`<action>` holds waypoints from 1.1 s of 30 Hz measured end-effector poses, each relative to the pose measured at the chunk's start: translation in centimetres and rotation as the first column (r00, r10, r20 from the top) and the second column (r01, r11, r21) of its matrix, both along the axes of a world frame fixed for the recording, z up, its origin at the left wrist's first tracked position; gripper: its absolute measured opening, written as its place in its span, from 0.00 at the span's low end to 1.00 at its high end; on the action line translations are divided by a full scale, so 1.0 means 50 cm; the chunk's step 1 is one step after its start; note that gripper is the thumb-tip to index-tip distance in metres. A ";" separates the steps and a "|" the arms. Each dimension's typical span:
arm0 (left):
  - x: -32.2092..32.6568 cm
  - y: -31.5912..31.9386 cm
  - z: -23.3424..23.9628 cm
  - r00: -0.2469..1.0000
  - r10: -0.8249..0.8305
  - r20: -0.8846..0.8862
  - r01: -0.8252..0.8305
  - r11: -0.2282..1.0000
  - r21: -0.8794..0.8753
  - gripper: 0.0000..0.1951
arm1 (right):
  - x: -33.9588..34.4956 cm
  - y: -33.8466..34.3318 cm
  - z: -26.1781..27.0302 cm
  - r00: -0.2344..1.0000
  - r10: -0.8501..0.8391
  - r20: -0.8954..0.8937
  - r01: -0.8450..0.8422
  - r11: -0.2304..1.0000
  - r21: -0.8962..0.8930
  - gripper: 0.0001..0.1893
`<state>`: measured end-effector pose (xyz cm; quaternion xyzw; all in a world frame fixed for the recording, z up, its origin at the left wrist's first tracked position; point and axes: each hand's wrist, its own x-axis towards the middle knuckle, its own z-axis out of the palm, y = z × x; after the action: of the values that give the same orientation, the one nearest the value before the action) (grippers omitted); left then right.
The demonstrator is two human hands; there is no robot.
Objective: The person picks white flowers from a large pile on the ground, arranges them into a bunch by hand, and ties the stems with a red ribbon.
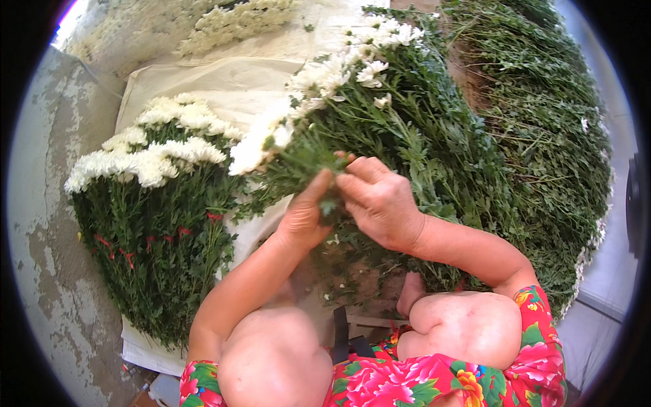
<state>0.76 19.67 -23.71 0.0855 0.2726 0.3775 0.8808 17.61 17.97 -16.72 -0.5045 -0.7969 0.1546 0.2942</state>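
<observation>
My left hand [305,213] is closed around a bunch of green chrysanthemum stems [310,157], with white flower heads [264,140] at its upper left end. Against the same bunch, my right hand [384,203] has its fingers curled at the stems, close to the left fingertips; whether it pinches a stem or something small is blurred. Loose white chrysanthemums [432,137] lie in a thick pile just beyond and to the right of my hands. At the left lie bundled white chrysanthemums [157,219], with red ties [127,257] around their stems.
A large heap of leafy stems [549,152] fills the right side. Pale sheeting [218,84] lies under and behind the flowers, with more cream blooms [239,20] at the top. A weathered wall [51,229] borders the left. Leaf scraps [351,285] litter the ground between my knees.
</observation>
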 end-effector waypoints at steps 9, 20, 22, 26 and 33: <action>-0.017 0.007 -0.048 0.997 -0.073 0.006 0.073 0.993 -0.091 0.19 | 0.273 0.060 -0.102 0.801 -0.539 0.262 0.492 0.841 0.225 0.14; -0.003 0.015 -0.027 0.999 -0.008 -0.053 0.002 0.994 -0.108 0.16 | 0.366 0.074 -0.117 0.745 -0.658 0.106 0.644 0.752 0.139 0.17; -0.005 0.013 -0.027 0.999 0.000 -0.048 -0.006 0.993 -0.114 0.16 | 0.355 0.076 -0.090 0.769 -0.624 0.136 0.549 0.755 0.358 0.20; -0.005 0.013 -0.029 0.999 0.006 -0.048 -0.012 0.993 -0.117 0.16 | 0.258 0.039 -0.040 0.881 -0.430 0.196 0.472 0.777 -0.417 0.24; -0.007 0.016 -0.023 0.998 -0.058 -0.029 0.056 0.997 -0.055 0.17 | 0.174 0.003 -0.047 0.853 -0.431 -0.294 0.243 0.827 -0.507 0.15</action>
<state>0.43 20.46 -24.86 0.0753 0.2936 0.3434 0.8889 26.31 18.12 -19.07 -0.6521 -0.5580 0.3785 0.3466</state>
